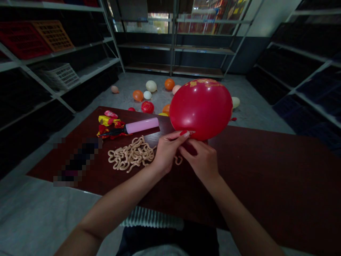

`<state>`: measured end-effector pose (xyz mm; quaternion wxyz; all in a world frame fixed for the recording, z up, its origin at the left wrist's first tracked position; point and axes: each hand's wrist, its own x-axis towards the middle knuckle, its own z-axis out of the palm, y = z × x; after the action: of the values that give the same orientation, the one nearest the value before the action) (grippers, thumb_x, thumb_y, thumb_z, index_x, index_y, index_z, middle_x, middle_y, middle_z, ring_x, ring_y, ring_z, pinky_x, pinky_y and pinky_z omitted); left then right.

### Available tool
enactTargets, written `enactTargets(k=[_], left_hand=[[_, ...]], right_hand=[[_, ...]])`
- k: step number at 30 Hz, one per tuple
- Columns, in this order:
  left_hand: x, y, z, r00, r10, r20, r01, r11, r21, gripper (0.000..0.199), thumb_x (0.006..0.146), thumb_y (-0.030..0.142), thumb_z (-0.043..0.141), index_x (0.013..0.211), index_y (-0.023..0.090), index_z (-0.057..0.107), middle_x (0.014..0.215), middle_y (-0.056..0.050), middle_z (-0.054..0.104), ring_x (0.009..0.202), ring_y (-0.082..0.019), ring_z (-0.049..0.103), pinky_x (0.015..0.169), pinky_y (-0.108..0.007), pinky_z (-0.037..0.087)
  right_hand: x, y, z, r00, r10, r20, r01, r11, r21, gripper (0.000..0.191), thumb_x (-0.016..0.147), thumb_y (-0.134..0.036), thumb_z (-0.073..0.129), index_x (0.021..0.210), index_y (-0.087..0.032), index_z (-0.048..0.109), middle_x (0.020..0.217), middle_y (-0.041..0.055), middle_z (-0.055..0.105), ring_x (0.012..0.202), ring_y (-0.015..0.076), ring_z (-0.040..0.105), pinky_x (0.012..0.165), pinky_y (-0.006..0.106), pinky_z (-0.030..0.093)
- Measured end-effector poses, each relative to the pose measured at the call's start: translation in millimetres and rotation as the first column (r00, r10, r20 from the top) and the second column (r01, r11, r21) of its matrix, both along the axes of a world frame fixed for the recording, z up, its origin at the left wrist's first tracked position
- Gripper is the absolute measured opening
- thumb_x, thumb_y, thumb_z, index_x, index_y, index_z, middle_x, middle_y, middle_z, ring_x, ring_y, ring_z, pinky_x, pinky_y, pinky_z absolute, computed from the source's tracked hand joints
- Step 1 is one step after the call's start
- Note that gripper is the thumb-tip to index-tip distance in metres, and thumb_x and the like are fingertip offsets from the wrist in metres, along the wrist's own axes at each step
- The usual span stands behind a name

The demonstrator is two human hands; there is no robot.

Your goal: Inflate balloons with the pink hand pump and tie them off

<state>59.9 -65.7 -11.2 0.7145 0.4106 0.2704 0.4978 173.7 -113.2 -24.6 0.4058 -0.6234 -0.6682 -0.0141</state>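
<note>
A large inflated red balloon (pixel 201 108) with gold print is held above the table, its neck low between my hands. My left hand (pixel 169 147) is closed, thumb and index finger pinching at the balloon's neck. My right hand (pixel 202 158) meets it there, fingers bent and pressed together at the same spot; its fingertips are partly hidden. Just under the hands a beige curl (pixel 178 160) shows. To the left lies a heap of beige twisted strings (pixel 130 154). Behind the heap rests a pink hand pump (pixel 142 125) with a black nozzle.
Red and yellow packets (pixel 109 124) lie by the pump's nozzle. A blurred-out dark object (pixel 80 160) is at the table's left. Several balloons, such as an orange one (pixel 137 95), lie on the floor beyond the table (pixel 266 170). Shelves (pixel 173 48) with crates stand around.
</note>
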Motion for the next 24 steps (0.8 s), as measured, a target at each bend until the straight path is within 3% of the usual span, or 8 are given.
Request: enactTargets(k=[4,8,13,17,19,21,23,24], left_hand=[[0,-6,2.3,1.000,-0.013,-0.013,0.014,0.999,0.039,0.017,0.079,0.026,0.076,0.094,0.019,0.079,0.102,-0.008,0.075,0.102,-0.021,0.068,0.096,-0.036,0.051],[0,-12,7.4,0.999,0.041,0.009,-0.041,0.995,0.092,0.016,0.082,0.025,0.074,0.096,0.021,0.079,0.105,-0.007,0.075,0.107,-0.020,0.067,0.103,-0.038,0.047],[1,-10,6.4,0.999,0.043,0.015,-0.044,0.996,0.078,0.017,0.080,0.026,0.075,0.096,0.021,0.079,0.102,-0.006,0.076,0.104,-0.020,0.068,0.102,-0.038,0.047],[-3,3,-0.2,0.999,0.047,-0.020,-0.047,0.998,0.030,0.020,0.081,0.031,0.074,0.097,0.020,0.079,0.098,-0.006,0.076,0.098,-0.020,0.069,0.094,-0.035,0.050],[-7,10,-1.0,0.998,0.019,-0.063,-0.016,0.999,0.049,0.020,0.081,0.033,0.074,0.095,0.019,0.079,0.094,-0.007,0.076,0.094,-0.019,0.069,0.090,-0.033,0.051],[-11,16,1.3,0.989,-0.058,-0.139,0.076,0.988,0.131,0.020,0.084,0.034,0.071,0.092,0.018,0.078,0.091,-0.007,0.076,0.090,-0.018,0.069,0.086,-0.032,0.051],[-14,19,5.7,0.965,-0.067,-0.252,0.150,0.933,0.328,0.018,0.088,0.032,0.066,0.089,0.017,0.076,0.091,-0.008,0.075,0.087,-0.018,0.068,0.085,-0.033,0.052],[-16,19,8.1,0.951,-0.011,-0.309,0.162,0.868,0.470,0.017,0.089,0.030,0.065,0.089,0.017,0.075,0.093,-0.008,0.074,0.089,-0.018,0.068,0.086,-0.033,0.051]], right_hand=[[1,1,-3.0,0.968,-0.108,0.228,0.090,0.992,0.087,0.028,0.085,-0.042,0.062,0.090,-0.016,0.072,0.076,0.0115,0.072,0.074,0.0261,0.067,0.078,0.039,0.047],[2,1,-5.0,0.949,-0.143,0.281,0.093,0.978,0.184,0.031,0.087,-0.041,0.061,0.099,-0.014,0.070,0.084,0.0139,0.072,0.083,0.0272,0.067,0.085,0.039,0.045],[5,3,-3.7,0.987,-0.054,0.152,0.036,0.992,0.120,0.019,0.092,-0.029,0.052,0.091,-0.020,0.069,0.080,0.0077,0.072,0.076,0.0210,0.066,0.080,0.036,0.045],[9,2,6.6,0.985,0.060,-0.164,-0.053,0.998,0.046,0.012,0.086,-0.026,0.056,0.086,-0.023,0.068,0.080,0.0031,0.071,0.070,0.0166,0.063,0.070,0.032,0.046],[13,2,13.4,0.884,0.111,-0.455,-0.123,0.992,0.002,0.010,0.084,-0.026,0.057,0.077,-0.024,0.065,0.069,-0.0007,0.065,0.061,0.0135,0.058,0.062,0.029,0.044],[18,3,19.6,0.663,0.129,-0.738,-0.197,0.980,-0.006,0.015,0.082,-0.026,0.057,0.068,-0.023,0.059,0.057,-0.0039,0.054,0.053,0.0109,0.050,0.054,0.026,0.039],[24,6,23.8,0.418,0.130,-0.899,-0.254,0.967,0.021,0.018,0.078,-0.027,0.057,0.061,-0.022,0.053,0.054,-0.0050,0.045,0.050,0.0092,0.043,0.050,0.025,0.036],[27,7,24.8,0.328,0.122,-0.937,-0.282,0.959,0.027,0.019,0.077,-0.028,0.058,0.060,-0.022,0.051,0.055,-0.0052,0.043,0.051,0.0087,0.042,0.050,0.024,0.036]])
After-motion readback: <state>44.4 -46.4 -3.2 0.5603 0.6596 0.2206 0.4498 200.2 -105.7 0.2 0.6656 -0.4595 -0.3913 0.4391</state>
